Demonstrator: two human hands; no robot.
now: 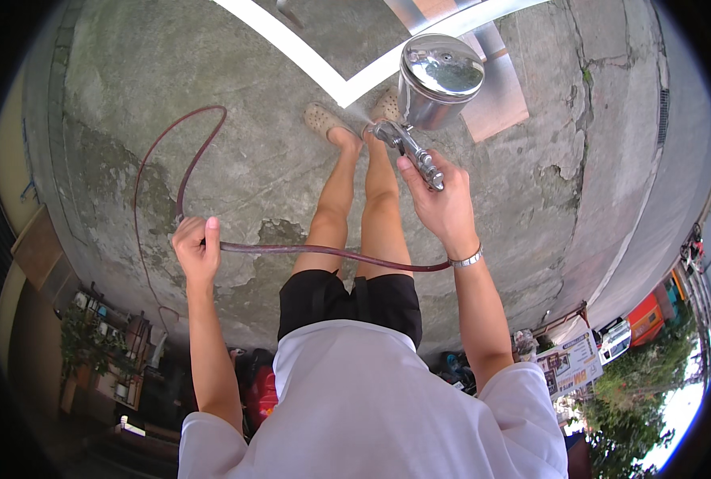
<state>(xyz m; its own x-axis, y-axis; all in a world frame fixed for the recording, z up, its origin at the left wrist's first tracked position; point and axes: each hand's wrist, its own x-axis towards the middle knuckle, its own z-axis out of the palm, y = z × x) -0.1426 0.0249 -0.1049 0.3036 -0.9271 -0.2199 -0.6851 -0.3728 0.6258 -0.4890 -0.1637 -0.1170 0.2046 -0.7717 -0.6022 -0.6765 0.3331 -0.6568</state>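
Observation:
My right hand [443,203] grips a chrome spray gun [411,148] topped by a shiny lidded metal cup [435,108], at upper middle right. A faint mist shows at the nozzle, over my beige clogs [323,120]. My left hand [198,247] is closed around a dark red hose [323,252], which loops on the left and crosses in front of my legs toward my right wrist. Beyond my feet lies a white angled frame [287,44], partly hidden by the cup, with flat boards [490,96] beside and under it.
I stand on cracked concrete [108,96]. The rest of the hose trails across it at left. Along the lower left rim are cluttered shelves [124,359] and plants. At the lower right are a signboard [569,363], parked vehicles [643,319] and trees.

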